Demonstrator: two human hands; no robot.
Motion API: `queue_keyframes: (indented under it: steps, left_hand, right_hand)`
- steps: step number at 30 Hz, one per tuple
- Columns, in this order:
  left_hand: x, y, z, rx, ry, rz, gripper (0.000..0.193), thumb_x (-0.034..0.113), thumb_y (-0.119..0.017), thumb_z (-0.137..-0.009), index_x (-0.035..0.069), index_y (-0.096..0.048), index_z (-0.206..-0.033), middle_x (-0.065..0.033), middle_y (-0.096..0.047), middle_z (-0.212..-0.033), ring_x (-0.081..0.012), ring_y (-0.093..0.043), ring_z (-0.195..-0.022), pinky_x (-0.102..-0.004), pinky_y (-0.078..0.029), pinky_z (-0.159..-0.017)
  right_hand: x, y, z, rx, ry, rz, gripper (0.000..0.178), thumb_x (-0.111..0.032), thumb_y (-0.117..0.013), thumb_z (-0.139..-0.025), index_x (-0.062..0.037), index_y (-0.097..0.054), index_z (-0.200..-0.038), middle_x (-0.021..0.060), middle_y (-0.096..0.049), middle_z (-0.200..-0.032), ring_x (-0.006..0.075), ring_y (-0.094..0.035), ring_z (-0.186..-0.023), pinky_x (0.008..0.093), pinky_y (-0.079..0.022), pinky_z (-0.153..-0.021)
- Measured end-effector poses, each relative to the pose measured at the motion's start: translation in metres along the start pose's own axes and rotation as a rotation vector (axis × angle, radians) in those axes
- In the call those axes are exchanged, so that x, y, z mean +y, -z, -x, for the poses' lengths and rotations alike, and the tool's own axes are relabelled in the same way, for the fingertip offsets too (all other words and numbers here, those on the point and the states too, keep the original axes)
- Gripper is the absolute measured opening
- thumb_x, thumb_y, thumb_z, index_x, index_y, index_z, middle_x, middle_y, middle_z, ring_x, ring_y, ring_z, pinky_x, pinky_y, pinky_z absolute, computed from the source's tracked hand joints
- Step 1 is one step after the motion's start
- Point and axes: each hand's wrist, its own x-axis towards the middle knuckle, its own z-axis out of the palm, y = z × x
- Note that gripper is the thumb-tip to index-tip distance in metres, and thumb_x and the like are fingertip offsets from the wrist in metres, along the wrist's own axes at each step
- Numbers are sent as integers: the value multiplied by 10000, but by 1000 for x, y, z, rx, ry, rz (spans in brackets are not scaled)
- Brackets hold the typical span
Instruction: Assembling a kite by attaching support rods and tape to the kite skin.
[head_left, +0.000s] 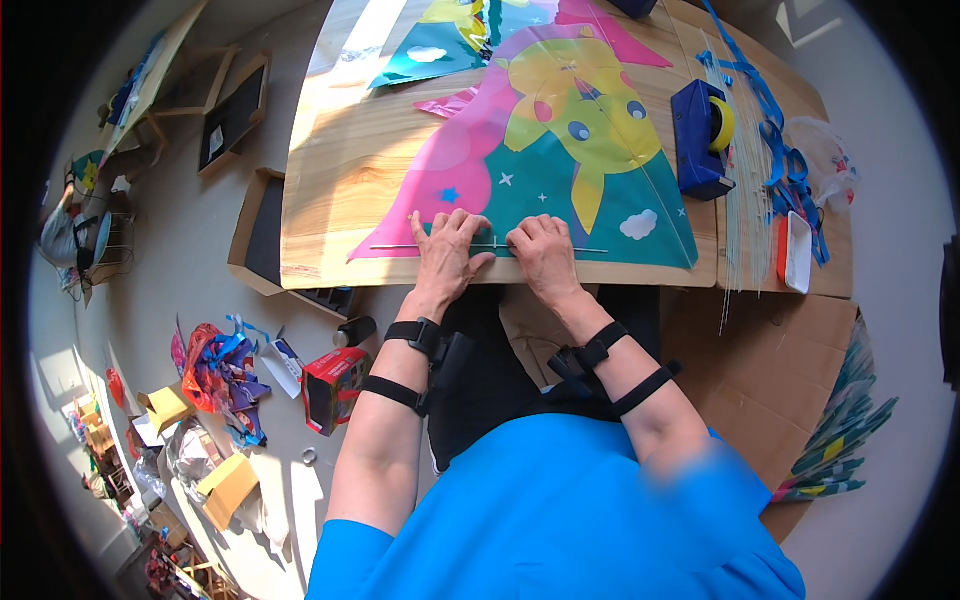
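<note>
A triangular kite sail in pink and teal, printed with a yellow long-eared cartoon figure, lies flat on the wooden table. Along its near edge runs a thin white rod, with a small crosspiece between my hands. My left hand rests over the rod, fingers spread against the sail and thumb apart. Close beside it, my right hand has its fingers curled down on the rod; their tips are partly hidden. Farther back on the table lies another printed sail.
To the right are a blue tape dispenser, thin pale rods, blue ribbon and a red-and-white tray. A cardboard sheet adjoins the table's near right. Boxes and crumpled coloured material lie on the floor to the left.
</note>
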Motion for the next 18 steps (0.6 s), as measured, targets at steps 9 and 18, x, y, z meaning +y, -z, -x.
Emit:
queue_keyframes:
  steps: [9, 18]
  left_hand:
    - [-1, 1, 3, 6, -28, -21, 476, 231, -786, -724, 199, -590, -1158, 14, -585, -1071, -235, -518, -1140, -635, -129, -1112]
    - [1, 2, 3, -20, -16, -27, 445, 230, -779, -729, 210, -612, -1141, 10, -574, -1099, -238, -506, -1160, -665, -127, -1102]
  right_hand:
    - [0, -1, -2, 3, -12, -2, 45, -109, -634, -770, -114, -625, -814, 46, -575, -851, 232, -560, -910, 407, -404, -886]
    - [-2, -3, -5, 6, -29, 25, 22, -116, -631, -780, -118, -615, -795, 45, -566, -828, 238, -564, -907, 412, -403, -877]
